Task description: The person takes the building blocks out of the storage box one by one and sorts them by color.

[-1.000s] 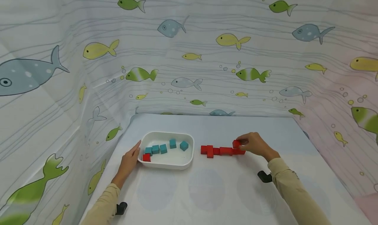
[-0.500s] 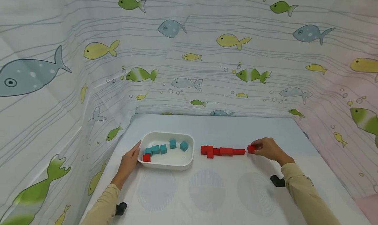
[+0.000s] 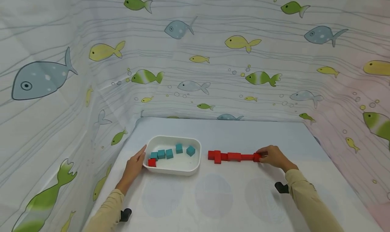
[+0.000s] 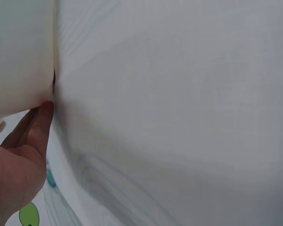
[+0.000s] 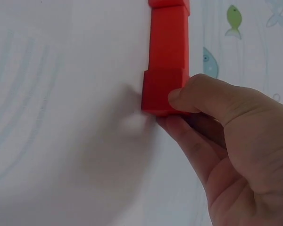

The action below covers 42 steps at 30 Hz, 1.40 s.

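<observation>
My right hand pinches a red cube between thumb and fingers. This cube sits at the right end of a row of red blocks on the table, against the end of a long narrow block. My left hand rests with fairly straight fingers against the left side of a white tray. In the left wrist view, fingertips touch the tray's outer wall. Inside the tray are several teal cubes and one red cube, in the near left corner.
The white table reaches back to a fish-patterned curtain, which also hangs at both sides. A narrow gap of tabletop separates the tray from the red row. Black wrist devices show below both forearms.
My right hand has carried the red cube from above the row's right part, out to the right and down, then leftward against the row's end. My left hand stays at the tray.
</observation>
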Each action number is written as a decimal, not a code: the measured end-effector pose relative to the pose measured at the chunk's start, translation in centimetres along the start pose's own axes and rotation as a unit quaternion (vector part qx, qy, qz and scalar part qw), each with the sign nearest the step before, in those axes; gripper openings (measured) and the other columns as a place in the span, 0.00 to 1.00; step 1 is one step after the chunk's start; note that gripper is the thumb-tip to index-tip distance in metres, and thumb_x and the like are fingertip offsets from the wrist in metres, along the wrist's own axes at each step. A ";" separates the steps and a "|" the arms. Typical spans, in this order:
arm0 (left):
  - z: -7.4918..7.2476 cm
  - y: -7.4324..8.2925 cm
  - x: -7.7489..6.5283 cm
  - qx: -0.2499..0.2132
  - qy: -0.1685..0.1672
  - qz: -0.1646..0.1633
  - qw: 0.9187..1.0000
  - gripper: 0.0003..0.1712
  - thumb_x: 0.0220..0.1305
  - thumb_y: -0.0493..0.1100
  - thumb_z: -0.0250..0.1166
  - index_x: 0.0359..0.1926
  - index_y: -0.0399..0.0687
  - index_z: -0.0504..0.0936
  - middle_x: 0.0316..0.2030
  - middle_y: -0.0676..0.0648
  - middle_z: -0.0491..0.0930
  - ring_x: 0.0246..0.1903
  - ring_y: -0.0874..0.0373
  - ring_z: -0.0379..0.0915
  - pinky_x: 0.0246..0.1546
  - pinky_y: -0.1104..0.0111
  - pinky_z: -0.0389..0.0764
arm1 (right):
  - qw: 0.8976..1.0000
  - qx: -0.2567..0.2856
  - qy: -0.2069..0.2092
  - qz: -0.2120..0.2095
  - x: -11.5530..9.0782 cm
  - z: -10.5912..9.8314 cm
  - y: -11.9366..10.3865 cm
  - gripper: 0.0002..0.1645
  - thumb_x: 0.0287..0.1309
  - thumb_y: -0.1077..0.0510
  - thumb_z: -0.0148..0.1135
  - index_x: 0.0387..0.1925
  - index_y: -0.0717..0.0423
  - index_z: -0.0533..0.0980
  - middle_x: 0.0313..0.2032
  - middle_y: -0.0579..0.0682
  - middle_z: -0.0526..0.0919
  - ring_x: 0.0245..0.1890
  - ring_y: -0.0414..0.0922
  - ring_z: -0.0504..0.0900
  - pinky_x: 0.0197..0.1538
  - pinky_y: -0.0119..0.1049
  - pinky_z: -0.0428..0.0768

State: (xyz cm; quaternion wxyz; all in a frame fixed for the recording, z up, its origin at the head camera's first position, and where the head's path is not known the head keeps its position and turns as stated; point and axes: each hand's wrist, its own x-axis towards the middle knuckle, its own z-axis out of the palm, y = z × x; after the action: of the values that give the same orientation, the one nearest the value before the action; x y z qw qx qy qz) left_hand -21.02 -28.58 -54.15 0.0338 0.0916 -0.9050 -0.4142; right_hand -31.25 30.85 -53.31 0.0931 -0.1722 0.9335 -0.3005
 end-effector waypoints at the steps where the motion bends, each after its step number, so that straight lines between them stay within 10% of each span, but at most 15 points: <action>1: 0.1 0.0 0.0 0.000 0.001 0.002 1.000 0.29 0.79 0.53 0.42 0.75 0.52 0.58 0.70 0.39 0.60 0.52 0.45 0.67 0.49 0.57 0.75 | 1.000 0.002 0.000 0.002 -0.1 0.1 0.0 0.19 0.50 0.65 0.70 0.47 0.62 0.83 0.41 0.53 0.86 0.41 0.49 0.82 0.43 0.44 0.84; 19: 0.2 0.2 0.3 0.005 -0.001 0.004 1.000 0.28 0.79 0.52 0.43 0.75 0.52 0.58 0.70 0.40 0.59 0.68 0.41 0.59 0.63 0.47 0.66 | 1.000 -0.004 -0.008 0.006 -0.2 -0.3 -1.4 0.32 0.49 0.57 0.75 0.56 0.64 0.78 0.51 0.63 0.81 0.51 0.62 0.79 0.49 0.54 0.82; 27: 0.4 0.1 0.1 0.004 0.008 0.002 1.000 0.28 0.79 0.51 0.43 0.75 0.51 0.58 0.70 0.40 0.60 0.60 0.42 0.67 0.57 0.49 0.75 | 0.994 0.000 0.040 -0.101 2.9 1.3 -9.6 0.28 0.53 0.56 0.73 0.56 0.57 0.78 0.53 0.57 0.81 0.53 0.57 0.79 0.50 0.50 0.82; 42: 0.4 0.1 0.0 -0.011 0.021 -0.006 1.000 0.27 0.78 0.51 0.45 0.73 0.54 0.62 0.67 0.41 0.66 0.42 0.49 0.71 0.41 0.62 0.76 | 0.957 0.073 -0.061 -0.273 9.5 12.5 -26.9 0.21 0.56 0.59 0.71 0.52 0.60 0.81 0.49 0.50 0.84 0.48 0.43 0.83 0.50 0.35 0.82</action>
State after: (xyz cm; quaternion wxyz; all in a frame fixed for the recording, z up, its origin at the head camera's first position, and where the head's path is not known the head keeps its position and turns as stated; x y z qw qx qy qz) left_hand -21.06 -28.26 -54.33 0.0519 0.1050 -0.8990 -0.4220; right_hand -29.40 0.16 -48.05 0.0763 -0.4317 0.8189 -0.3705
